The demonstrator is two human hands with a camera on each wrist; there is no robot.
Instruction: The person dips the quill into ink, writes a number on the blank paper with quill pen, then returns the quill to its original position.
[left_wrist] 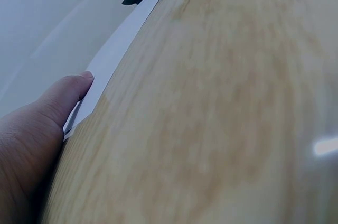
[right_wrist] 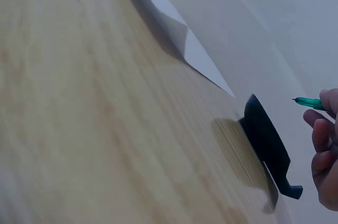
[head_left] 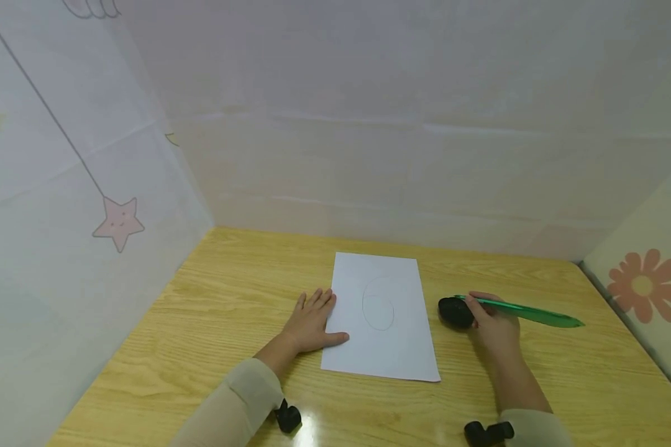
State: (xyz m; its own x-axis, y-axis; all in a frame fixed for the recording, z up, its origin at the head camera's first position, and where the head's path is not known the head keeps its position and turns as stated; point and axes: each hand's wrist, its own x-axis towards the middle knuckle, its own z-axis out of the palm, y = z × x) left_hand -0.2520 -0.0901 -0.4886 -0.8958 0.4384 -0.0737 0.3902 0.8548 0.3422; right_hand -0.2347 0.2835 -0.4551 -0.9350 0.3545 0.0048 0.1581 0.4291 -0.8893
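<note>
A white sheet of paper lies on the table, with a thin-lined figure like a 6 drawn on it. My left hand rests spread at its left edge, the thumb on the paper. My right hand pinches a green pen with a long leaf-shaped end, its dark tip pointing left and off the table in the right wrist view. Just under the pen, beside that hand, is a black rounded object; the right wrist view shows its curved tail. Whether the fingers touch it I cannot tell.
The wood-grain table meets a pale cloth wall at the back. Printed cloth with a star hangs on the left and one with a flower on the right. The paper's near right corner lifts off the table.
</note>
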